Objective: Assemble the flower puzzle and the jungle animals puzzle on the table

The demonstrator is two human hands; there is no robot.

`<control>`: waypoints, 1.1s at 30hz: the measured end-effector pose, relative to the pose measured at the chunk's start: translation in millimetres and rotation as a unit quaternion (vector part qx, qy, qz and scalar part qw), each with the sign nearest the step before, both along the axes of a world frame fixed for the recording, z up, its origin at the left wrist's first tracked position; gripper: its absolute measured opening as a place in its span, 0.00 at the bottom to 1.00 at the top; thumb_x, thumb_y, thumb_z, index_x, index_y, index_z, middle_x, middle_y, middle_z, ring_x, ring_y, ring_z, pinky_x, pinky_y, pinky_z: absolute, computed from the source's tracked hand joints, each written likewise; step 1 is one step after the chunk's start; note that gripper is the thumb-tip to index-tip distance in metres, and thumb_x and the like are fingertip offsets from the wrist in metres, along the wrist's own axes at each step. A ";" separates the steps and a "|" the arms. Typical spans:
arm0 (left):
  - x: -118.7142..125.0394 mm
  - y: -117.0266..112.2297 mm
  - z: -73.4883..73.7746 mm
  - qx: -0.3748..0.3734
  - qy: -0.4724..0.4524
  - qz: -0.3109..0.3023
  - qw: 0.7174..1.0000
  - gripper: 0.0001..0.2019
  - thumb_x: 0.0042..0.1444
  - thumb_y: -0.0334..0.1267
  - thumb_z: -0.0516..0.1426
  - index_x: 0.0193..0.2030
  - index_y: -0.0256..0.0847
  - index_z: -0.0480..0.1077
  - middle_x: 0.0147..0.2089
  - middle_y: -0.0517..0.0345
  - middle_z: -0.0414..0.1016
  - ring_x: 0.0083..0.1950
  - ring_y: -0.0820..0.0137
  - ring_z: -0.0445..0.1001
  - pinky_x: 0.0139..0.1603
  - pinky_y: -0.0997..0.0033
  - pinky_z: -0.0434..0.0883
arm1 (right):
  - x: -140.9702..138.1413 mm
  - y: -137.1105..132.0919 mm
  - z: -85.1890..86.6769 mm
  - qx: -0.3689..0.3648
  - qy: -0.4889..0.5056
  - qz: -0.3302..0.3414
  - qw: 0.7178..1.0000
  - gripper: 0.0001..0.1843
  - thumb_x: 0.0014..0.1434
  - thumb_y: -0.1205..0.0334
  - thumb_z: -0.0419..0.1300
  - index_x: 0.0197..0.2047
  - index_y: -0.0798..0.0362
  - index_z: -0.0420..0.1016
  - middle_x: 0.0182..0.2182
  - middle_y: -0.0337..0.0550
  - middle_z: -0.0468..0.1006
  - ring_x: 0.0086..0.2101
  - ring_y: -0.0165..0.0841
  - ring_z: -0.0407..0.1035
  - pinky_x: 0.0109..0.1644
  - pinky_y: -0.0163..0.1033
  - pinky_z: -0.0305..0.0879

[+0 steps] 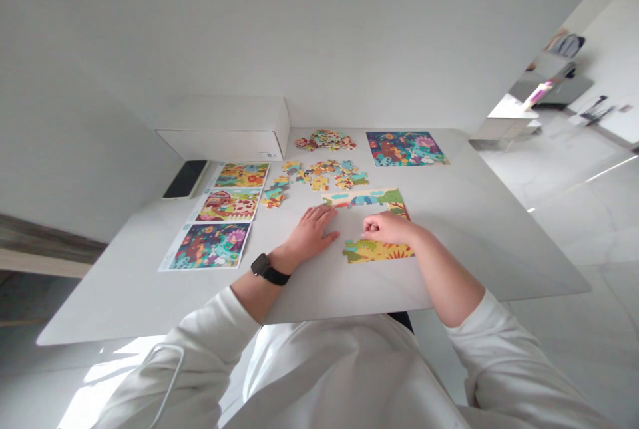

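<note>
Yellow puzzle section (379, 252) near hands (389, 227)

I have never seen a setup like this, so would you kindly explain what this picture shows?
There is no machine here: one camera, worn on a person's head, looks forward and down as they work bare-handed. On the table lie a partly assembled puzzle, loose pieces, a dark blue picture, three printed pictures, a phone and a white box. The left hand, with a black watch on its wrist, lies flat beside the puzzle. The right hand is curled over the puzzle; whether it holds a piece cannot be made out.
</note>
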State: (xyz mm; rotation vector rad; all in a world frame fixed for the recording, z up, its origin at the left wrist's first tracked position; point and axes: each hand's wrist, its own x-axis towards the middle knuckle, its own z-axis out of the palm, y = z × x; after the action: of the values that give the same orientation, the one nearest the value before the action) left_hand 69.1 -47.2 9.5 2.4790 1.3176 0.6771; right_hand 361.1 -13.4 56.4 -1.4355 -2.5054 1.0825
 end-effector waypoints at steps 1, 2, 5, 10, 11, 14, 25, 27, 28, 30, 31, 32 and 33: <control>0.5 -0.6 0.6 0.002 -0.007 0.004 1.000 0.27 0.68 0.44 0.62 0.72 0.44 0.68 0.75 0.39 0.69 0.76 0.47 0.68 0.78 0.34 0.64 | 1.6 1.4 -0.3 0.007 0.016 -0.018 1.000 0.10 0.64 0.51 0.67 0.38 0.48 0.80 0.29 0.36 0.81 0.30 0.33 0.72 0.35 0.37 0.60; 1.0 -1.2 1.7 0.005 -0.017 0.011 1.000 0.27 0.68 0.43 0.62 0.72 0.44 0.67 0.75 0.38 0.67 0.76 0.47 0.67 0.77 0.35 0.66 | 3.5 3.4 -0.4 0.017 0.033 -0.040 0.999 0.10 0.64 0.51 0.66 0.39 0.48 0.81 0.29 0.36 0.81 0.30 0.33 0.72 0.36 0.37 0.61; 2.3 -2.7 7.0 0.022 -0.063 0.038 0.997 0.26 0.69 0.40 0.60 0.72 0.43 0.66 0.76 0.38 0.65 0.77 0.50 0.67 0.77 0.41 0.68 | 11.7 14.6 1.1 0.061 0.088 -0.105 0.989 0.11 0.65 0.51 0.64 0.42 0.48 0.82 0.32 0.38 0.83 0.32 0.34 0.74 0.38 0.37 0.64; 2.0 -2.5 15.9 0.033 -0.136 0.060 0.988 0.23 0.70 0.37 0.58 0.70 0.44 0.66 0.70 0.42 0.70 0.74 0.55 0.70 0.76 0.46 0.70 | 25.0 53.1 8.0 0.143 0.095 -0.184 0.968 0.09 0.63 0.55 0.66 0.44 0.49 0.84 0.39 0.44 0.87 0.37 0.37 0.78 0.44 0.39 0.70; 1.4 -1.9 16.8 0.031 -0.146 0.064 0.987 0.23 0.70 0.37 0.58 0.70 0.44 0.66 0.69 0.43 0.71 0.73 0.56 0.72 0.75 0.46 0.71 | 25.6 62.9 9.5 0.153 0.086 -0.191 0.966 0.09 0.63 0.56 0.67 0.44 0.49 0.84 0.40 0.44 0.87 0.38 0.37 0.78 0.45 0.39 0.71; -1.5 0.8 17.3 0.027 -0.165 0.080 0.983 0.23 0.69 0.36 0.58 0.70 0.44 0.66 0.68 0.44 0.73 0.71 0.57 0.73 0.73 0.48 0.73 | 20.9 93.1 12.5 0.182 0.040 -0.204 0.961 0.10 0.63 0.59 0.67 0.47 0.50 0.85 0.42 0.46 0.88 0.41 0.38 0.80 0.49 0.41 0.72; -15.2 11.0 14.5 0.022 -0.186 0.118 0.975 0.24 0.68 0.35 0.59 0.70 0.45 0.67 0.66 0.45 0.73 0.66 0.59 0.77 0.68 0.52 0.77 | -20.4 155.3 0.6 0.161 -0.091 -0.174 0.967 0.24 0.56 0.64 0.76 0.57 0.50 0.86 0.50 0.50 0.87 0.46 0.42 0.80 0.51 0.41 0.72; -15.1 11.1 14.6 0.024 -0.185 0.117 0.975 0.25 0.68 0.35 0.59 0.70 0.44 0.67 0.66 0.45 0.73 0.65 0.59 0.77 0.68 0.52 0.77 | -20.0 159.1 -1.3 0.153 -0.094 -0.173 0.969 0.22 0.55 0.63 0.77 0.53 0.50 0.86 0.49 0.49 0.87 0.45 0.41 0.80 0.50 0.40 0.71; -14.8 10.9 14.7 0.025 -0.185 0.117 0.975 0.25 0.68 0.35 0.59 0.70 0.44 0.67 0.66 0.45 0.73 0.65 0.59 0.77 0.68 0.52 0.77 | -19.0 160.3 -1.8 0.151 -0.094 -0.176 0.968 0.22 0.54 0.63 0.77 0.52 0.51 0.86 0.49 0.49 0.87 0.45 0.41 0.80 0.50 0.40 0.71; -14.2 10.4 15.2 0.027 -0.184 0.115 0.976 0.25 0.68 0.35 0.59 0.71 0.44 0.66 0.66 0.45 0.73 0.65 0.59 0.77 0.68 0.52 0.77 | -16.1 161.1 -2.3 0.156 -0.094 -0.189 0.965 0.24 0.52 0.62 0.78 0.52 0.52 0.84 0.49 0.51 0.86 0.45 0.41 0.79 0.51 0.41 0.72; -13.9 10.0 15.4 0.028 -0.183 0.113 0.976 0.25 0.68 0.35 0.59 0.71 0.45 0.66 0.66 0.45 0.73 0.65 0.59 0.76 0.68 0.52 0.77 | -14.3 160.8 -2.3 0.162 -0.091 -0.198 0.962 0.24 0.51 0.63 0.79 0.52 0.53 0.83 0.49 0.51 0.86 0.45 0.41 0.79 0.51 0.41 0.72; -13.8 9.7 15.6 0.029 -0.182 0.112 0.976 0.24 0.69 0.35 0.58 0.71 0.45 0.66 0.66 0.45 0.72 0.66 0.59 0.76 0.67 0.52 0.77 | -12.4 159.9 -2.1 0.168 -0.084 -0.210 0.959 0.25 0.50 0.63 0.78 0.51 0.53 0.82 0.49 0.51 0.85 0.45 0.41 0.78 0.51 0.42 0.72; -13.8 9.5 15.6 0.031 -0.182 0.111 0.977 0.24 0.69 0.35 0.58 0.71 0.46 0.66 0.67 0.45 0.71 0.67 0.59 0.75 0.67 0.52 0.77 | -10.5 158.7 -2.0 0.173 -0.073 -0.224 0.956 0.23 0.51 0.63 0.77 0.51 0.52 0.81 0.48 0.50 0.85 0.45 0.41 0.78 0.51 0.42 0.72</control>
State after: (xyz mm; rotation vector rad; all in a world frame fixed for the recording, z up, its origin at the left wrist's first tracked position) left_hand 55.3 -37.7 25.1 2.1306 1.4512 1.1764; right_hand 350.7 145.3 54.5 -1.8831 -2.1392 0.4494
